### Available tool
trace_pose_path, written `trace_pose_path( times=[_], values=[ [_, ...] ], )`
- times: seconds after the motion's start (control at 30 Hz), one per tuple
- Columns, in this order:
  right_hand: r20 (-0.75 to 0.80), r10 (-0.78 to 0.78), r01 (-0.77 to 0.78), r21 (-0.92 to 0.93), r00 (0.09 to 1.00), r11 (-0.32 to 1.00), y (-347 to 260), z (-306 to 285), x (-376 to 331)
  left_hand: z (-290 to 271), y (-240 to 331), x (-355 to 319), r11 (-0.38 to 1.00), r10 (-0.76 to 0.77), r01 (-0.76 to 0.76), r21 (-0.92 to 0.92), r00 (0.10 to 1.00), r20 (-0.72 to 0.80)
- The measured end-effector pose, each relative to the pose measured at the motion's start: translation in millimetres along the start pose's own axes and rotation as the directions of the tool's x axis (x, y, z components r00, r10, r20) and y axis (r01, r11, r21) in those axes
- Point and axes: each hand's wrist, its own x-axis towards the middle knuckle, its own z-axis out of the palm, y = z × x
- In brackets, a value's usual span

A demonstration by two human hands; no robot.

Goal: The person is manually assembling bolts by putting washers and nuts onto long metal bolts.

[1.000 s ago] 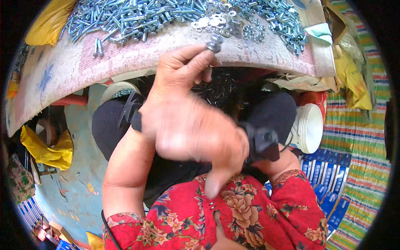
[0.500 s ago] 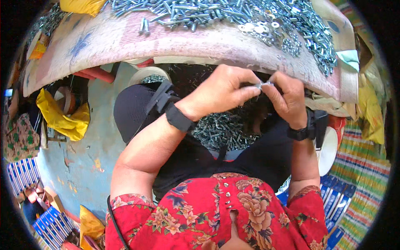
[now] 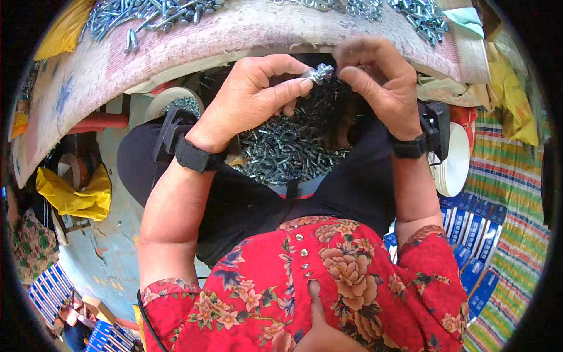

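Observation:
My left hand (image 3: 252,94) is closed, pinching a small shiny bolt (image 3: 321,73) between thumb and forefinger. Nut-like hardware seems to sit on its outer end, though the detail is too small to be sure. Just to the right, my right hand (image 3: 381,82) hovers with its thumb near that end and its fingers curled. Those fingers are smeared by motion, so whether they hold anything is hidden. Below both hands, between my knees, lies a heap of dark metal bolts (image 3: 287,146).
Ahead is a cloth-covered work surface (image 3: 246,35) with piles of bolts (image 3: 158,12), washers and nuts (image 3: 358,7), and sleeve-like parts (image 3: 422,20). A bucket of small parts (image 3: 176,102) stands at left. Blue-and-white boxes (image 3: 478,234) lie on a striped mat (image 3: 516,193) at right.
The hands were together at a small metal piece; now the right has come away from it slightly and its fingers blur. The view has shifted, and both hands appear higher and further left.

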Motion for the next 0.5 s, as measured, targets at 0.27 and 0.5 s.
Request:
trace_pose_path(
  times=[0.27,0.5],
  values=[
    [-0.279,0.142,-0.123,0.085,0.950,0.989,-16.2,15.7,3.9,1.8,0.1,1.2,0.999,-0.044,0.043,0.023,0.999,0.032],
    [-0.059,0.216,-0.223,-0.210,0.975,0.952,-16.1,9.8,-3.9,-0.3,1.7,-5.0,0.988,-0.131,0.121,0.097,0.987,0.094]
  ],
)
